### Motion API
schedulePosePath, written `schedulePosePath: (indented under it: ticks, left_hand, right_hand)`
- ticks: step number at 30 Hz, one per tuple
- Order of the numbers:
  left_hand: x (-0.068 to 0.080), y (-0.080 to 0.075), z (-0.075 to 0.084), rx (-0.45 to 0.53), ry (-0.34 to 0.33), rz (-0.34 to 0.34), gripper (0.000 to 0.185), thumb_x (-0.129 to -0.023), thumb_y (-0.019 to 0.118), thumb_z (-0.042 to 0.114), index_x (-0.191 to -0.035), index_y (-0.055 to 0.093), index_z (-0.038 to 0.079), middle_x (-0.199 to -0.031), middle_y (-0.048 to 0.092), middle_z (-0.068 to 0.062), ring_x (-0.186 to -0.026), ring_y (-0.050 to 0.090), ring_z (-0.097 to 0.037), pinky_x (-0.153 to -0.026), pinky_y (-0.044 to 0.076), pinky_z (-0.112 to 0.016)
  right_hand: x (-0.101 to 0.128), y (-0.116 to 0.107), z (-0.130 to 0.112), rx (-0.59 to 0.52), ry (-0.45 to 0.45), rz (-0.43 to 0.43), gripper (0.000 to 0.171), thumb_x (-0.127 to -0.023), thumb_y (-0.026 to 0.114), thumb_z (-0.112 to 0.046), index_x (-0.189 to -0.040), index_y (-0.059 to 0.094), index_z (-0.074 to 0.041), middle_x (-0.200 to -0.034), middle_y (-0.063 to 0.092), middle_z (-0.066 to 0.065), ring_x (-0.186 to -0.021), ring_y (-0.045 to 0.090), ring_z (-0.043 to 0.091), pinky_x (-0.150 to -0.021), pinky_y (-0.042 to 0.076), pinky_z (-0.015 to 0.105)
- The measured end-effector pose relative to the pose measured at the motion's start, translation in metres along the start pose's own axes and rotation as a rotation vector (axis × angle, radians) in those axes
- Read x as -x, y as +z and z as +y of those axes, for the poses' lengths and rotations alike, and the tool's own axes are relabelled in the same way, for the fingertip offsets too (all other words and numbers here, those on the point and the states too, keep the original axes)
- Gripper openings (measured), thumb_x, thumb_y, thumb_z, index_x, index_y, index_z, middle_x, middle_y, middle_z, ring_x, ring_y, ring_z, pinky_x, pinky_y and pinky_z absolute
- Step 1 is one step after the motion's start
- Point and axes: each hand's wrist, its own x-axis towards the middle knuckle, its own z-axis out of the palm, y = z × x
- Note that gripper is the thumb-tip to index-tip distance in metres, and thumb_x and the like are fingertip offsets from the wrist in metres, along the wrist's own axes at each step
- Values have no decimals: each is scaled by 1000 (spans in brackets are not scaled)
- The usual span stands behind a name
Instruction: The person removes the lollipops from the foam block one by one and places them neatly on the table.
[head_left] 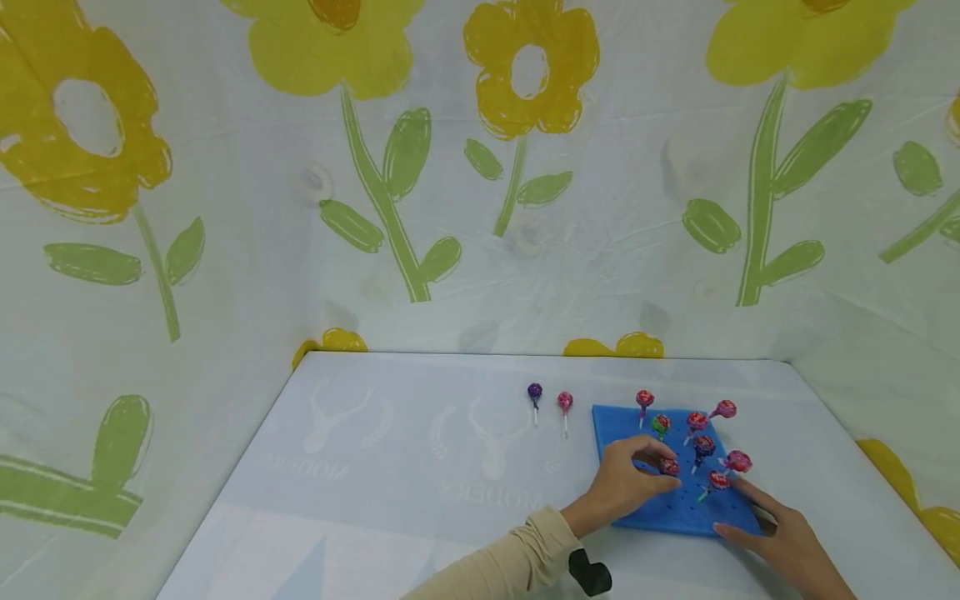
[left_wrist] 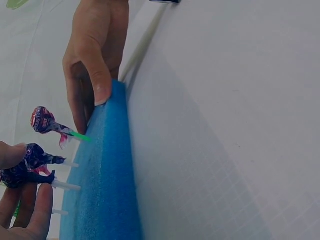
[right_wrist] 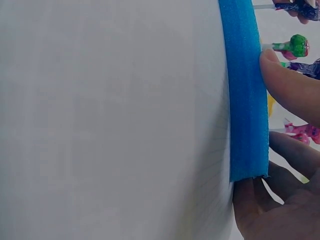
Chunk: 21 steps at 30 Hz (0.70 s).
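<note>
While a black wrist strap [head_left: 589, 573] sits nearest on the beige sleeve [head_left: 502, 562], the right hand [head_left: 787, 542] lies on the near right corner of the blue foam board [head_left: 675, 512], fingers straight, thumb at its edge. Just left, the left hand [head_left: 626, 482] pinches a red lollipop [head_left: 669, 467] standing in the board. Around it stand other lollipops: a red one on a green stick [head_left: 718, 481], a pink one [head_left: 738, 461], a dark purple one [head_left: 703, 446], a green one [head_left: 661, 424]. Beyond the board's left edge, a purple lollipop [head_left: 535, 392] and a pink lollipop [head_left: 565, 402] lie on the white table [head_left: 390, 467]. A flowered cloth [head_left: 480, 183] hangs behind.
</note>
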Motion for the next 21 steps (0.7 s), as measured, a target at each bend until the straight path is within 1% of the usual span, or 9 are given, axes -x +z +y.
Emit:
schedulePosePath:
  ticks: [5, 6, 9, 14, 17, 21]
  left_hand:
    - [0, 0, 0, 13, 10, 6, 22, -80, 75, 6, -101, 68, 8, -91, 66, 8, -81, 60, 1, -71, 50, -16]
    - [-1, 0, 1, 15, 15, 5, 22, -80, 75, 6, -101, 68, 7, -91, 66, 7, -82, 60, 1, -71, 50, -16]
    - [-2, 0, 3, 22, 32, 7, 22, -80, 74, 6, -101, 68, 6, -91, 66, 7, -83, 59, 2, -71, 51, -15]
    - [-6, -3, 8, 24, 64, 8, 21, -82, 73, 9, -103, 67, 9, -94, 65, 7, -85, 59, 3, -73, 51, -15]
    - [-8, -7, 9, 22, 69, 11, 22, -83, 73, 11, -104, 66, 11, -95, 65, 6, -87, 59, 2, -74, 50, -15]
    - [-7, -12, 9, 15, 73, 42, 23, -82, 74, 10, -103, 66, 10, -96, 65, 1, -87, 60, -2, -74, 51, -16]
  right_hand:
    - [-2, 1, 1, -1, -4, -7, 107, -73, 70, -60, -144, 25, 6, -140, 19, 42, -124, 23, 59, -94, 31, 64]
    - [-3, 1, 2, 4, -1, 2, 105, -74, 71, -58, -144, 26, 5, -140, 20, 41, -125, 24, 58, -95, 33, 62]
    - [-6, 2, 8, -5, -6, -7, 105, -74, 70, -58, -145, 24, 5, -140, 19, 42, -125, 23, 59, -95, 32, 63]
    - [-11, 5, 15, -14, 7, -19, 107, -73, 71, -59, -146, 22, 3, -142, 18, 40, -126, 22, 58, -95, 34, 61]
    - [-8, 4, 10, -23, 10, -18, 107, -73, 71, -58, -146, 22, 3, -141, 18, 41, -126, 22, 58, -95, 35, 60]
    - [0, 1, -2, -59, -4, -18, 108, -73, 71, -58, -145, 22, 5, -141, 18, 42, -126, 21, 58, -96, 32, 61]
